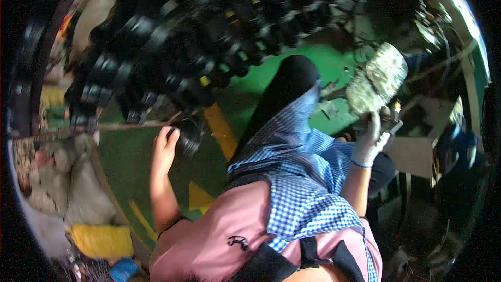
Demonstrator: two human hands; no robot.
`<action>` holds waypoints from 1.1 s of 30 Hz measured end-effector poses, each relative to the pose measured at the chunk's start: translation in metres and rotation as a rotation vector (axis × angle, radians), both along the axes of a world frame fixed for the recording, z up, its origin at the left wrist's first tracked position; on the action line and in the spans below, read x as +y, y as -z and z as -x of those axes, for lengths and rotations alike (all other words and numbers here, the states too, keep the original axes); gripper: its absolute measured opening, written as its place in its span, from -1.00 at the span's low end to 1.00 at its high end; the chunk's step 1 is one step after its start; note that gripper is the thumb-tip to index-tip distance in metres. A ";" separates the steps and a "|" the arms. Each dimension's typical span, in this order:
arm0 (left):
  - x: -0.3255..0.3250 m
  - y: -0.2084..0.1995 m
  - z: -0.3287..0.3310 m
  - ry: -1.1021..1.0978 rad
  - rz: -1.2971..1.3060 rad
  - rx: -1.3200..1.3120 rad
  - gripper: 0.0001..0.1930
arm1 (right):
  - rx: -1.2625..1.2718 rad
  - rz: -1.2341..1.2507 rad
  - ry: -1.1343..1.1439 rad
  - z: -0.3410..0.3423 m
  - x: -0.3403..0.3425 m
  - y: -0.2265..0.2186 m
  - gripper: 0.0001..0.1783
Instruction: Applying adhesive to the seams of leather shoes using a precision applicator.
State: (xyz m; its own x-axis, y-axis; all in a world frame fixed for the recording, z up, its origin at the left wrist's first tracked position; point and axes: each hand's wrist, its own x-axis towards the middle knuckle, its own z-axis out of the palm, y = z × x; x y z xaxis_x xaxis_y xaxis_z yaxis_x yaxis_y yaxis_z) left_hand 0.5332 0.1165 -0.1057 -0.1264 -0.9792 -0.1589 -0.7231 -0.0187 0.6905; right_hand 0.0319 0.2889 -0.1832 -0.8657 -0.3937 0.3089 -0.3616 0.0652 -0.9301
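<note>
My bare left hand (166, 143) is out to the left, its fingers closed on a black rounded piece (190, 134) with faint ridges; motion blur hides its kind. That piece is just below a crowded mass of similar black pieces (141, 34). On the right, my right hand (369, 143) wears a white glove with a blue cuff edge. Its fingers look curled at a small dark metal part (390, 121), but what they grip is unclear. Right above the glove stands a lumpy whitish, roughly cylindrical mass (385, 70).
A green floor (329, 62) with yellow markings (219, 128) runs beneath me. Pale sacks (88, 193) and a yellow bag (102, 240) lie at left. My knee (300, 70) juts forward. A cardboard box (412, 156) is beside the glove, with cables (443, 31) at far right.
</note>
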 end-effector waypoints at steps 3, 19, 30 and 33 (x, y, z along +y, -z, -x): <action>0.013 -0.068 0.061 0.191 0.049 0.195 -0.80 | -0.348 0.177 -0.061 -0.018 -0.013 -0.031 -0.24; 0.007 -0.067 0.402 1.346 0.781 0.080 -0.74 | -0.092 -0.187 -0.078 -0.007 0.037 0.007 -0.50; 0.002 -0.102 0.379 1.539 0.850 -0.065 -0.43 | -0.026 -0.291 -0.045 0.000 0.005 0.030 -0.69; 0.000 -0.112 0.384 1.581 0.904 -0.141 -0.52 | -0.249 -0.166 -0.167 -0.006 0.024 0.011 -0.71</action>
State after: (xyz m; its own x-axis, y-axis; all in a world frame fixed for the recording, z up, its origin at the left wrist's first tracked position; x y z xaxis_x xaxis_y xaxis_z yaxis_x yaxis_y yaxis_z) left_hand 0.1496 0.1163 0.0068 -0.9469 0.2512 0.2005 0.2638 0.9638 0.0384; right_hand 0.0374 0.3132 -0.1945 -0.8259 -0.5636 0.0164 -0.1436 0.1822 -0.9727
